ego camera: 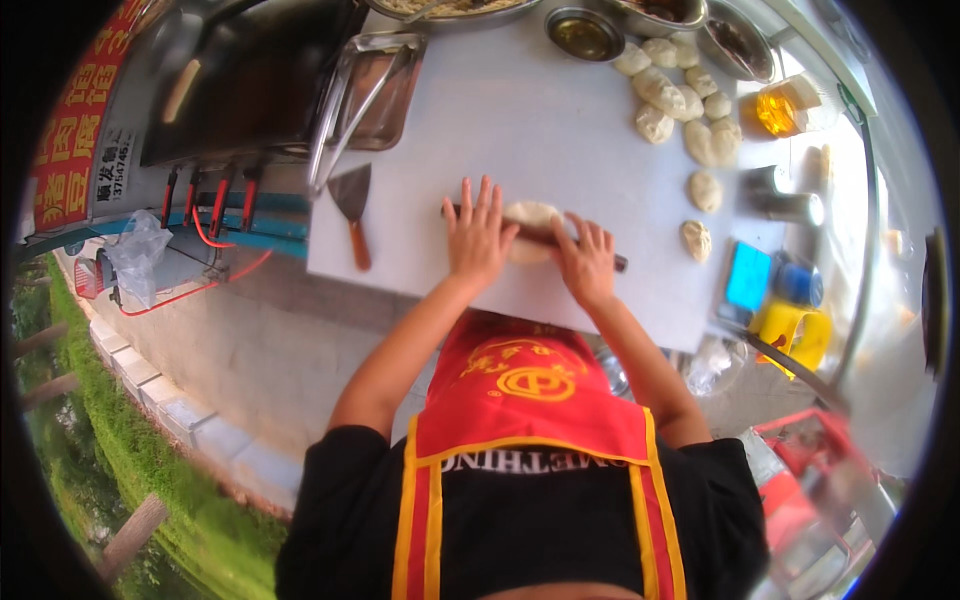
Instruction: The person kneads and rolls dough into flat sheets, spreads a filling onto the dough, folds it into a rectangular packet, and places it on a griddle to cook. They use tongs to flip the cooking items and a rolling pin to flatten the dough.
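Observation:
A dark rolling pin [536, 233] lies slantwise across a flattened piece of dough [532, 214] near the front edge of the white work table [480, 135]. My left hand [476, 236] rests over the pin's left part, its fingers stretched out away from me. On the right part of the pin sits my right hand [587, 259], fingers bent a little over it. Both ends of the pin stick out past my hands. Dough shows on the far and near sides of the pin; its middle is hidden under the pin.
Left of my hands lies a wood-handled scraper [355, 217], below a metal tray [375, 94] with tongs. A dark griddle [247, 82] is farther left. Several dough balls [679, 97] lie at back right, near an oil bowl [585, 34] and a blue-screened device [748, 275].

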`<state>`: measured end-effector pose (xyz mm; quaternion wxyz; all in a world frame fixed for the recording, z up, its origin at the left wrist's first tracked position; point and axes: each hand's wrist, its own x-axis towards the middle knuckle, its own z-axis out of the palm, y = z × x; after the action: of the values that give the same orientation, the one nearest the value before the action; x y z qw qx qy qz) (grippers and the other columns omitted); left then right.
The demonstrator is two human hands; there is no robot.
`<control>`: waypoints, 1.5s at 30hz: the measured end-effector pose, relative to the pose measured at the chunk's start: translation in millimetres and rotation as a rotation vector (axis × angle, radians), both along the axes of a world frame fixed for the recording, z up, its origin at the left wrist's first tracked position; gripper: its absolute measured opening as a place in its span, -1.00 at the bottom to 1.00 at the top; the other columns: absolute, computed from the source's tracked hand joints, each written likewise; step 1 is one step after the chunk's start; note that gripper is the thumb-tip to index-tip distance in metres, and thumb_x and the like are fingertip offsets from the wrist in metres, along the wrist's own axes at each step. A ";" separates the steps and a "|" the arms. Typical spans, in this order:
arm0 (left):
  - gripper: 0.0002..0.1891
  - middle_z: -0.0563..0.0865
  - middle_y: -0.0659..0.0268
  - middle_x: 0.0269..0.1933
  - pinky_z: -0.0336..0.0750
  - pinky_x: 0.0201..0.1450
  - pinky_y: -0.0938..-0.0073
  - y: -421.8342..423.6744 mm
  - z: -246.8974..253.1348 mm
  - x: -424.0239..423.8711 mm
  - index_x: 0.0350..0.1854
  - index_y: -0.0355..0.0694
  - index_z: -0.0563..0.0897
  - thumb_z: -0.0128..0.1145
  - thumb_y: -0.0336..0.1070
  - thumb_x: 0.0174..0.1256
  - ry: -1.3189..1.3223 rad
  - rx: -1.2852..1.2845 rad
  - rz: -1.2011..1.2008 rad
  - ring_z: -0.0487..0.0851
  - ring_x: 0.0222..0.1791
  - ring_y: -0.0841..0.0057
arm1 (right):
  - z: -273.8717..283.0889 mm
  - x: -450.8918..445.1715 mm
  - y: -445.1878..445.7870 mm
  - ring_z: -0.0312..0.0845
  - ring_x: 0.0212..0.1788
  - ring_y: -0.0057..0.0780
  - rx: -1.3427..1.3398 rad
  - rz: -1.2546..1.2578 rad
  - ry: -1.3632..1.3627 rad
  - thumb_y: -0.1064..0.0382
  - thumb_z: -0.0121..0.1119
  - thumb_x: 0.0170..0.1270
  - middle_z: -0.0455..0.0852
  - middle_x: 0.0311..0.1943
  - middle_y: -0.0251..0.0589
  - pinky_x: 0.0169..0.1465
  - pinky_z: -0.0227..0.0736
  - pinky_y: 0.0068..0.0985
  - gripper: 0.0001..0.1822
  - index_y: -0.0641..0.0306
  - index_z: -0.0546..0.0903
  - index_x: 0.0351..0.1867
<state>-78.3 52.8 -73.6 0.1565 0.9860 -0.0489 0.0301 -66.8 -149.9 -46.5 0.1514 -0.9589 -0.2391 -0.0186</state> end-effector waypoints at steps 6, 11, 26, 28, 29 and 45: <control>-0.35 0.18 0.09 0.48 -0.20 0.46 -0.17 5.7 -2.4 68.7 0.41 -0.32 0.24 -0.19 0.08 0.45 0.034 0.066 -0.049 0.00 0.50 0.02 | -18.6 73.5 16.9 -0.15 0.51 0.00 -0.152 -0.158 -0.036 -0.13 0.00 0.34 0.13 0.44 0.01 0.48 -0.27 0.02 -0.28 0.41 0.29 0.33; -0.16 0.05 0.17 0.52 -0.19 0.46 -0.18 33.2 20.5 -44.1 0.47 -0.30 0.07 0.16 -0.05 0.23 0.229 -0.048 -0.281 -0.04 0.52 0.12 | -0.5 -54.8 17.7 -0.23 0.53 0.02 -0.117 -0.079 0.306 -0.13 0.09 0.26 0.00 0.47 0.11 0.47 -0.28 0.08 -0.11 0.45 0.06 0.42; -0.26 0.12 0.25 0.51 -0.20 0.44 -0.25 42.2 0.6 -19.4 0.45 -0.26 0.18 0.02 0.06 0.32 0.177 -0.024 -0.292 -0.03 0.52 0.13 | -21.0 -45.0 27.4 -0.22 0.53 0.07 -0.017 -0.190 0.211 -0.16 0.02 0.29 0.00 0.47 0.11 0.47 -0.36 0.09 -0.13 0.41 0.05 0.44; -0.25 0.13 0.26 0.51 -0.18 0.42 -0.28 44.2 -2.0 -18.7 0.45 -0.25 0.18 0.10 -0.02 0.27 0.147 -0.089 -0.303 0.00 0.51 0.11 | -15.0 -57.3 29.9 -0.14 0.51 0.00 -0.069 -0.171 0.204 -0.18 0.04 0.27 0.02 0.47 0.06 0.46 -0.31 0.06 -0.12 0.40 0.07 0.43; -0.24 0.14 0.26 0.51 -0.17 0.41 -0.29 44.0 -3.4 -17.6 0.45 -0.24 0.17 0.14 -0.06 0.25 0.133 -0.121 -0.311 0.02 0.51 0.10 | -19.3 -45.0 28.6 -0.02 0.48 -0.03 -0.072 -0.178 0.164 -0.17 0.05 0.27 0.07 0.46 0.04 0.44 -0.21 0.05 -0.14 0.39 0.10 0.42; -0.30 0.19 0.20 0.49 -0.18 0.40 -0.31 36.6 -10.2 67.9 0.42 -0.26 0.24 0.05 0.00 0.30 0.008 0.009 -0.311 0.08 0.48 0.06 | -24.3 32.7 26.1 0.16 0.39 -0.12 -0.062 -0.187 0.021 -0.19 0.07 0.23 0.22 0.40 -0.07 0.41 -0.15 0.05 -0.18 0.33 0.22 0.38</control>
<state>-10.4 89.4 -83.7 0.1553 0.9673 -0.2007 0.0012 -34.1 -123.8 -70.8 0.1219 -0.9814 -0.1474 -0.0151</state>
